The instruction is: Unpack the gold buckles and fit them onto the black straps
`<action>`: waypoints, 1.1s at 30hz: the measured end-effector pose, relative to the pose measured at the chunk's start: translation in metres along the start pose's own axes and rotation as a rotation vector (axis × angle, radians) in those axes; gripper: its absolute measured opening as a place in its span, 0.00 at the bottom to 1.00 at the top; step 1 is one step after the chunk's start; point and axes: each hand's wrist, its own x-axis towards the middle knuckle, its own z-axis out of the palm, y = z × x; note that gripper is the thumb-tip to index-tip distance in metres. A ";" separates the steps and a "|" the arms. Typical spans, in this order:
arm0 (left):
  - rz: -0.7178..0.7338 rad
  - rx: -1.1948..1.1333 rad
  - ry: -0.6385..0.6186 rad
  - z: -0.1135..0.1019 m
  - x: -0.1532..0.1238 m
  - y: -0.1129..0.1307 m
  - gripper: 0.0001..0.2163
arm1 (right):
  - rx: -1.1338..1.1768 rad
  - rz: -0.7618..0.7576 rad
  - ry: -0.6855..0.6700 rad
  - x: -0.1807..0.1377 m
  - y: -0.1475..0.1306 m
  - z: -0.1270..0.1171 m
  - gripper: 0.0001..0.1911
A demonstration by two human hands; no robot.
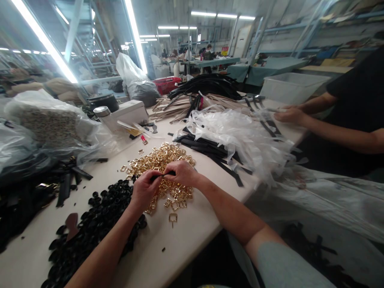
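Over the pile of gold buckles (pixel 168 154), my left hand (pixel 144 187) and my right hand (pixel 183 174) meet, fingertips pinched. Between them they grip a small black strip (pixel 170 173), most of it covered by the fingers. Whether a buckle is on the strip I cannot make out. One single gold buckle (pixel 173 218) lies apart, nearer the table edge. Left of the buckles, partly behind my left forearm, spreads a heap of small curled black pieces (pixel 102 214). A brown flat piece (pixel 72 226) rests on that heap.
Clear plastic wrapping (pixel 228 128) and black straps (pixel 207 148) cover the table's right side. Bags (pixel 51 120) crowd the left. A white box (pixel 129 114) stands behind the buckles. At right, a co-worker's hands (pixel 289 115) hold dark straps near a plastic bin (pixel 292 86).
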 end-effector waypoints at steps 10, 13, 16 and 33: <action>0.126 0.046 0.080 -0.003 0.000 0.013 0.05 | -0.060 0.069 0.081 0.001 0.007 -0.007 0.04; 0.123 0.002 0.081 -0.005 -0.010 0.026 0.06 | -0.100 0.118 0.130 0.002 0.012 -0.012 0.03; 0.121 -0.065 -0.216 -0.003 -0.030 0.043 0.08 | -0.105 0.136 0.166 0.002 0.015 -0.013 0.02; -0.483 -0.612 0.056 -0.005 0.016 0.008 0.22 | 0.019 -0.090 0.192 0.001 0.012 0.001 0.03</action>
